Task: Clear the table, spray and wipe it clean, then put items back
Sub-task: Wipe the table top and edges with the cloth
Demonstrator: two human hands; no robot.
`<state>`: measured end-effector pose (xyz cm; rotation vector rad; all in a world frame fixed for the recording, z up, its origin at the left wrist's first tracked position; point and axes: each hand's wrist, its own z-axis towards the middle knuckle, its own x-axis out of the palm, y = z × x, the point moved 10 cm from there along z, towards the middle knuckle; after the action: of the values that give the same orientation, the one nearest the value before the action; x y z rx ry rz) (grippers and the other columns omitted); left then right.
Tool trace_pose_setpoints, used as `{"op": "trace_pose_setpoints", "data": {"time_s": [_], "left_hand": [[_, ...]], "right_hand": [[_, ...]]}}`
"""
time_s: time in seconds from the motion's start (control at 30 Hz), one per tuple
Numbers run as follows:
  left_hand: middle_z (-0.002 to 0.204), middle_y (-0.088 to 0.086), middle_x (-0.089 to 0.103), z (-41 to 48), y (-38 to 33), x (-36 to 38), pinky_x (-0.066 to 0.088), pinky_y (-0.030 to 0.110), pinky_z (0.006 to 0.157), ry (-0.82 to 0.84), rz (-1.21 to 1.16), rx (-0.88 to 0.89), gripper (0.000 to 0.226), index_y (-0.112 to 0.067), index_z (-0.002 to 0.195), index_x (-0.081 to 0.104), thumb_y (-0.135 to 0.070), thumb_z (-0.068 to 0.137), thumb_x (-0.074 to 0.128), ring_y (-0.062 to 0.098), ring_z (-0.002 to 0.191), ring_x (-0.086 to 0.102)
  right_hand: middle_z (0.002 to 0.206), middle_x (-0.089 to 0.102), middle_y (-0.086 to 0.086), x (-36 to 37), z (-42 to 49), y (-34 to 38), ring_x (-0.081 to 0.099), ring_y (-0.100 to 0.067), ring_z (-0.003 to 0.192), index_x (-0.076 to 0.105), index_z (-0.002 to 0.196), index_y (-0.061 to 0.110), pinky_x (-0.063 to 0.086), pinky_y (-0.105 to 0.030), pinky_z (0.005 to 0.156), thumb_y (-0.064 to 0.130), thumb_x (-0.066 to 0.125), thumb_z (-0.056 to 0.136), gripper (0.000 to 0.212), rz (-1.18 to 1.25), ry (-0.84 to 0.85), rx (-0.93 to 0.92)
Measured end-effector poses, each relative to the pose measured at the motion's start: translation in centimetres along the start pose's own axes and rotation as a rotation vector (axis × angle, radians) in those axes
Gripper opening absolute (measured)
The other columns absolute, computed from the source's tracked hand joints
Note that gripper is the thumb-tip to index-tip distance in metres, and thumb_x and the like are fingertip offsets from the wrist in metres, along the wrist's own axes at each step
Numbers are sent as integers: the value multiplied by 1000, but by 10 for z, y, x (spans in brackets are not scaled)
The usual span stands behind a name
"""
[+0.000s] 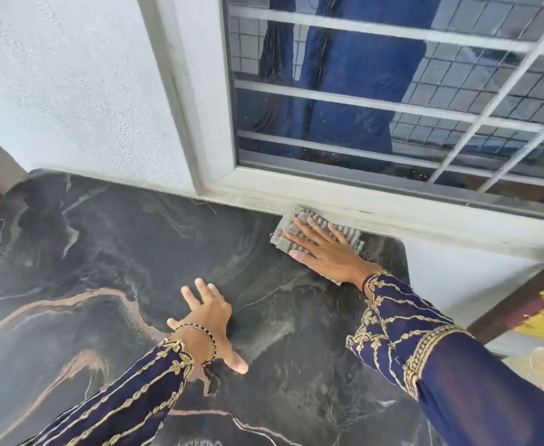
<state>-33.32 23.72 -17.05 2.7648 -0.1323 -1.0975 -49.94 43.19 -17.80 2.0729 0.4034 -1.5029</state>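
Dark marbled table (87, 252) with pinkish veins at the left; left hand (209, 320) laid flat on it near the middle, fingers straight and spread, holding nothing; further right, grey striped cloth (352, 238) at the table's far edge, against the white window frame (264, 191); right hand (325, 252) pressed flat upon the cloth, fingers straight and splayed; navy, gold-embroidered sleeve (425, 333) on that arm.

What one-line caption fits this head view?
Right hand presses striped cloth on marble table beside window; left hand rests flat.
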Motion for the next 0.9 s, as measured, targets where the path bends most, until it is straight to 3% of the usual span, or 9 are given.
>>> {"op": "trace_pose_setpoints", "data": {"time_s": [0.1, 0.2, 0.3, 0.5, 0.57, 0.7, 0.8, 0.9], "left_hand": [[156, 31, -7, 4, 1, 0, 43, 67, 97, -19, -24, -7, 156, 7, 147, -6, -77, 45, 76, 56, 142, -2], [154, 32, 2, 5, 3, -2, 43, 64, 99, -51, -15, -2, 158, 10, 146, -1, -80, 41, 75, 57, 141, 2], [150, 32, 17, 4, 2, -7, 32, 63, 109, -96, -5, 24, 155, 14, 144, 11, -82, 38, 74, 56, 141, 7], [154, 21, 13, -14, 5, -7, 28, 65, 110, -190, -204, 48, 147, 0, 149, 12, -72, 42, 81, 45, 144, 8], [160, 11, 5, -28, 2, -5, 24, 62, 113, -329, -264, 112, 132, -9, 152, 8, -68, 56, 77, 31, 149, 1], [163, 6, 4, -75, -21, 31, 11, 50, 122, -565, -105, 235, 81, -11, 153, 12, -62, 93, 33, 20, 151, 2], [163, 7, 10, -110, -35, 66, 6, 44, 122, -594, -265, 304, 71, -11, 153, 18, -56, 98, 28, 20, 151, 7], [163, 6, 8, -143, -38, 96, 5, 43, 122, -583, -325, 324, 69, -12, 154, 12, -51, 100, 29, 19, 151, 7]], "right_hand": [[161, -30, 29, 1, -16, -20, -31, -2, 150, -24, 139, 70, -18, -47, 124, 84, -7, 86, 57, -11, 3, 92], [162, -30, 25, 6, -21, -12, -31, -4, 151, -18, 146, 66, -23, -45, 122, 77, 5, 96, 56, 8, 3, 143], [162, -31, 24, 14, -38, 6, -32, -6, 151, -15, 149, 63, -25, -44, 120, 74, 9, 99, 57, 12, -1, 135], [164, -29, 24, 44, -100, 60, -33, -4, 150, -14, 150, 63, -26, -43, 121, 74, 8, 98, 57, -9, -5, 98], [164, -29, 24, 56, -120, 80, -35, -3, 149, -12, 151, 63, -27, -42, 120, 75, 6, 97, 58, -10, -13, 86], [165, -27, 22, 78, -169, 125, -35, -2, 149, -13, 151, 64, -28, -41, 118, 72, 8, 101, 54, -41, -69, 36], [168, -23, 19, 97, -204, 157, -30, -6, 152, -11, 153, 62, -24, -44, 120, 70, 10, 103, 54, -45, -110, 4], [169, -19, 18, 112, -241, 190, -26, -7, 154, -7, 154, 61, -18, -47, 122, 68, 13, 105, 54, -52, -134, -11]]}}
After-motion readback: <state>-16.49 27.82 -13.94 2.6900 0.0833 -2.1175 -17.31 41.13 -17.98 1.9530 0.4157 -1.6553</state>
